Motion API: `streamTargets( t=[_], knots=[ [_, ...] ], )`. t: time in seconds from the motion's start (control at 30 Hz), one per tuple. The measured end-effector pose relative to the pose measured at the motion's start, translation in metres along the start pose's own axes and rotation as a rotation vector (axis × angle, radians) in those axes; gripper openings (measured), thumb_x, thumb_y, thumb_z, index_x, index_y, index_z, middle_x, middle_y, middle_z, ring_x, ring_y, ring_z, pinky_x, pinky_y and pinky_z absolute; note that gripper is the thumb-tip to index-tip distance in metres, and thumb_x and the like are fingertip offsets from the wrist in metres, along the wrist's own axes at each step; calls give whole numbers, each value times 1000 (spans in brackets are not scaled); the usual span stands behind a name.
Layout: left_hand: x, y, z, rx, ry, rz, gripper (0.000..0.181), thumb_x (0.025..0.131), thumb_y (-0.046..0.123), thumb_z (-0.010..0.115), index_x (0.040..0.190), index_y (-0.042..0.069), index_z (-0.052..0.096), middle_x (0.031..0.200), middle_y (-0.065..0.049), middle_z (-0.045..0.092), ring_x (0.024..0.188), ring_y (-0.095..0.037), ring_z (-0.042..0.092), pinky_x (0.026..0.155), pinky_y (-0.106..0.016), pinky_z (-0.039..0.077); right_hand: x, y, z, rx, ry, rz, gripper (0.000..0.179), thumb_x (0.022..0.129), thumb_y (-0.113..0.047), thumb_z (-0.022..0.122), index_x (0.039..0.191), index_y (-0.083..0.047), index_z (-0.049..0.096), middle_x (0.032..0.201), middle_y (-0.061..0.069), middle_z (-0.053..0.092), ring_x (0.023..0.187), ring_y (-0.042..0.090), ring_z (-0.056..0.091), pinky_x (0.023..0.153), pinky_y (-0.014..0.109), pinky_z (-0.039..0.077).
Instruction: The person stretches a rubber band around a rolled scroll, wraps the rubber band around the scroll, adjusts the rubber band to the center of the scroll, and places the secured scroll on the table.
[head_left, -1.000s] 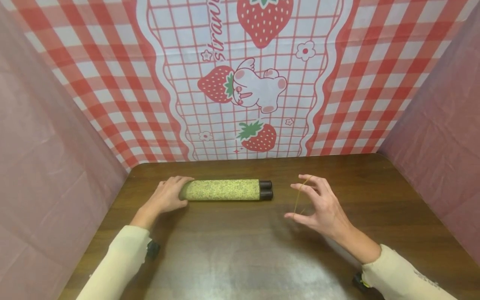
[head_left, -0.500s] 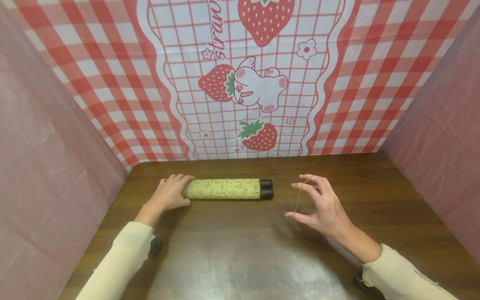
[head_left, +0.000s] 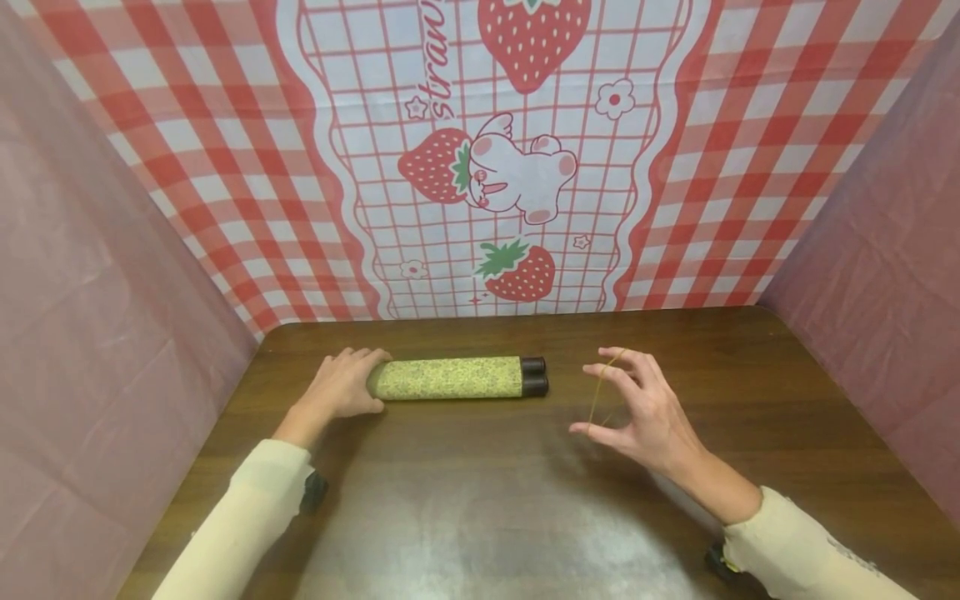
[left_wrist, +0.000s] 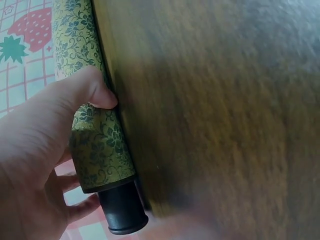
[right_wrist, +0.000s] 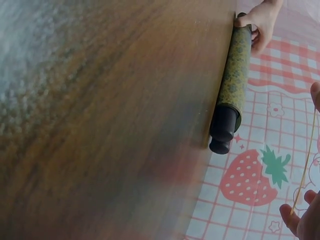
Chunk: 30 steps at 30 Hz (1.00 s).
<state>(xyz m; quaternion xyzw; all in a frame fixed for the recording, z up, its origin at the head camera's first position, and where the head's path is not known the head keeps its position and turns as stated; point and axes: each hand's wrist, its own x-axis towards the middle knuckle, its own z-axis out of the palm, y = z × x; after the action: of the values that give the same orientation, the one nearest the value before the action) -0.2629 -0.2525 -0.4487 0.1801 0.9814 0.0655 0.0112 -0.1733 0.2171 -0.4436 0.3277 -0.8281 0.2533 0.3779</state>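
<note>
A rolled scroll (head_left: 450, 378) in yellow-green flowered cloth lies sideways on the table, two dark knobs (head_left: 534, 377) showing at its right end. My left hand (head_left: 337, 387) grips the scroll near its left end. In the left wrist view, the thumb (left_wrist: 97, 87) lies over the near side and other fingers reach behind; a black knob (left_wrist: 122, 207) sticks out below them. To the right of the scroll, my right hand (head_left: 648, 417) holds a thin yellowish rubber band (head_left: 596, 396) stretched between its spread thumb and fingers. The band (right_wrist: 306, 160) also shows in the right wrist view, apart from the scroll.
The brown wooden table (head_left: 465, 492) has rounded far corners. Behind its far edge hangs a red-and-white checked cloth (head_left: 720, 167) with strawberries. Pink cloth walls (head_left: 885, 250) stand at both sides.
My left hand has shifted slightly to the right along the scroll. The right hand keeps the rubber band spread in nearly the same place.
</note>
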Motion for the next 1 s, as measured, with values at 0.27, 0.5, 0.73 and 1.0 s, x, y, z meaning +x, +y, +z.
streamTargets(
  t=[0.27, 0.5, 0.73, 1.0],
  knots=[
    [-2, 6, 0, 58, 13, -28, 81, 76, 37, 95, 148, 14, 64, 148, -22, 73, 136, -49, 67, 110, -76, 54, 2, 1, -3, -10, 9, 14, 85, 97, -84, 62, 131, -6, 74, 138, 25, 67, 125, 44, 63, 95, 46, 52],
    [-5, 8, -2, 93, 24, -15, 81, 73, 40, 94, 145, 15, 65, 140, -19, 76, 129, -45, 70, 104, -69, 56, 8, 5, -8, 12, 68, -8, 84, 96, -81, 67, 130, -5, 76, 136, 27, 69, 123, 45, 64, 95, 44, 50],
    [-6, 8, -4, 114, 29, -6, 80, 72, 38, 95, 142, 16, 64, 136, -19, 76, 128, -44, 70, 103, -68, 56, 13, 8, -14, 48, 55, 56, 89, 94, -83, 70, 131, -2, 73, 136, 29, 66, 125, 44, 59, 106, 25, 45],
    [-9, 7, -4, 126, 81, 4, 79, 71, 34, 94, 142, 15, 64, 132, -18, 78, 125, -42, 69, 100, -67, 58, 17, 11, -17, 147, 63, 94, 92, 90, -80, 76, 131, 2, 72, 136, 31, 64, 124, 15, 60, 105, 5, 42]
  ],
)
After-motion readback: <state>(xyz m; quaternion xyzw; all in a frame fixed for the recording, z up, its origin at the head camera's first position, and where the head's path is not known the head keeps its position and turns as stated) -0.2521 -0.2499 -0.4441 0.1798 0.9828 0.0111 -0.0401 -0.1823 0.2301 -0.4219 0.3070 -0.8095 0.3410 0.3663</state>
